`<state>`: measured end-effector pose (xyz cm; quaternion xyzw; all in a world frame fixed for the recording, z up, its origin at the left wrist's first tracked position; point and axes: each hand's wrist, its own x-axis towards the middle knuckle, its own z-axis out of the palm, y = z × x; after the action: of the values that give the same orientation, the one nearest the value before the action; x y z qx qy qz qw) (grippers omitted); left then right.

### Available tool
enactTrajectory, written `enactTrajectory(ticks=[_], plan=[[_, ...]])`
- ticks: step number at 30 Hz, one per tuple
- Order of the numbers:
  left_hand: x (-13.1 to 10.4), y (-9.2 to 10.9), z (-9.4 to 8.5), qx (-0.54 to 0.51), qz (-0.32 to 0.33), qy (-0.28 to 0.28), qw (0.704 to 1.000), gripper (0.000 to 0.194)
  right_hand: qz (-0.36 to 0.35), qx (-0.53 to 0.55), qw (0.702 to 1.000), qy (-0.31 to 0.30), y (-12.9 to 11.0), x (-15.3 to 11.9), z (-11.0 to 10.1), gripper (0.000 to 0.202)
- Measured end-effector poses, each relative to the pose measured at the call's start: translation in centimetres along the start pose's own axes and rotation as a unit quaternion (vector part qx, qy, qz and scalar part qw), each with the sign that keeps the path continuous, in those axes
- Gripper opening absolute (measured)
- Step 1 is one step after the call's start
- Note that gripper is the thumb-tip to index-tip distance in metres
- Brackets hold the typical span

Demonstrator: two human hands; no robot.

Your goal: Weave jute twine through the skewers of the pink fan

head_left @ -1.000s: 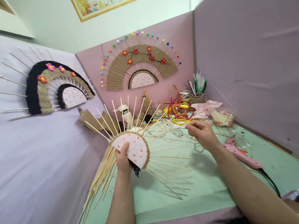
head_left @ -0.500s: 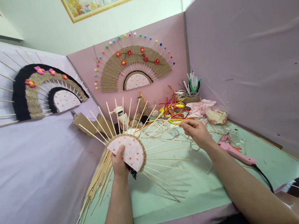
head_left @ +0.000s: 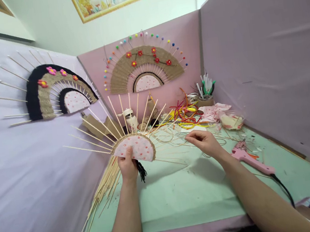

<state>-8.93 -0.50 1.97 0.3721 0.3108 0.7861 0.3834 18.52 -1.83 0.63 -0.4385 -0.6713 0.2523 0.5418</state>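
Observation:
My left hand (head_left: pixel 128 167) grips the straight lower edge of a half-round fan piece (head_left: pixel 142 148), its thumb on the pink spotted cloth. Twine borders the curved rim, and thin wooden sticks (head_left: pixel 112 124) spread outward from it. Black yarn ends (head_left: pixel 141 171) hang beside the hand, below the fan piece. To the right, apart from the cloth half-disc, my right hand (head_left: pixel 203 142) is closed in a pinch. What its fingertips hold is too thin to make out; loops of pale twine (head_left: pixel 162 135) lie on the table behind.
A bundle of sticks (head_left: pixel 107 184) lies at left. The pink glue gun (head_left: pixel 252 160) rests at right with its cord. Behind are coloured pipe cleaners (head_left: pixel 185 113), spotted cloth (head_left: pixel 215 112), a plastic tub (head_left: pixel 232 120) and a tool jar (head_left: pixel 205 101). Two decorated fans (head_left: pixel 144 61) hang on the partitions.
The fan piece has turned anticlockwise in my left hand, so its straight edge is nearer level and more sticks point left. My right hand stays pinched. The view has shifted slightly.

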Motion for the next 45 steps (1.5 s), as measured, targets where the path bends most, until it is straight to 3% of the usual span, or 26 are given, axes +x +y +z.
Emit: enactTrajectory(ticks=[4, 9, 14, 25, 34, 38, 45], plan=[[0.1, -0.1, 0.1, -0.007, 0.007, 0.002, 1.0, 0.026, 0.014, -0.049, 0.99, -0.132, 0.1, -0.1, 0.5, 0.029], [-0.5, -0.8, 0.7, -0.021, -0.016, -0.016, 1.0, 0.028, 0.001, -0.073, 0.943, -0.325, -0.4, -1.2, 2.9, 0.024], [-1.3, -1.4, 1.1, -0.031, -0.055, -0.032, 0.997, 0.032, -0.032, -0.074, 0.918, -0.389, -0.8, -2.0, 4.6, 0.018], [-0.9, -1.0, 1.1, -0.034, -0.047, -0.001, 0.998, 0.034, -0.026, -0.082, 0.937, -0.34, -0.8, -1.9, 4.5, 0.023], [-0.2, -0.8, 0.6, -0.045, -0.031, 0.017, 0.998, 0.035, 0.037, -0.024, 0.956, -0.289, -0.7, -1.1, 2.3, 0.023], [0.0, -0.9, 0.5, -0.045, -0.034, 0.022, 0.998, 0.033, 0.052, 0.017, 0.977, -0.206, -0.2, -0.6, 1.2, 0.028], [-0.2, -0.9, 0.6, -0.026, -0.036, 0.026, 0.999, 0.034, 0.03, 0.066, 0.997, -0.007, 0.3, 0.4, -0.2, 0.033]])
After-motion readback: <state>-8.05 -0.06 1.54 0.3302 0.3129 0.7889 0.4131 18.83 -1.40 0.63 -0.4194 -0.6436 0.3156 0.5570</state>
